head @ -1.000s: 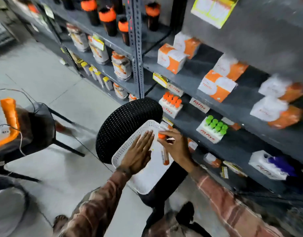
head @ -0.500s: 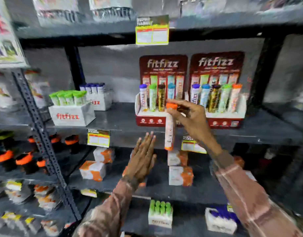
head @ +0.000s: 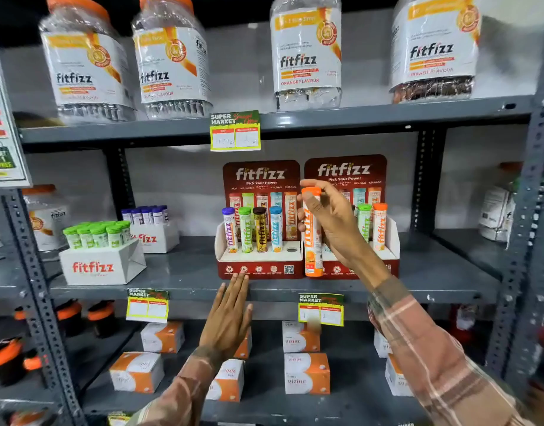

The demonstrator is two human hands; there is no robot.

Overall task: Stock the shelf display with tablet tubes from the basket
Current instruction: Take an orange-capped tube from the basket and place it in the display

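Observation:
My right hand [head: 335, 222] grips an orange-capped tablet tube [head: 313, 241] upright, just in front of the seam between two red display stands. The left display stand [head: 260, 267] holds several tubes with purple, green, brown and blue caps, and an empty round slot [head: 291, 249] shows at its right end. The right display stand [head: 390, 241] holds a green and an orange tube; my hand hides the rest of it. My left hand [head: 229, 315] is flat with fingers apart, fingertips at the shelf edge below the left stand. The basket is out of view.
A white box of green-capped tubes [head: 101, 259] and another of blue-capped tubes [head: 150, 232] stand left on the same grey shelf [head: 184, 275]. Large jars [head: 306, 53] fill the shelf above. Orange-white cartons [head: 306, 373] lie on the shelf below. Price tags [head: 235, 132] hang from shelf edges.
The view has swung up from the basket on the stool to the shelf. My right hand has carried the orange tube up to the display stands; my left hand has risen to the shelf edge.

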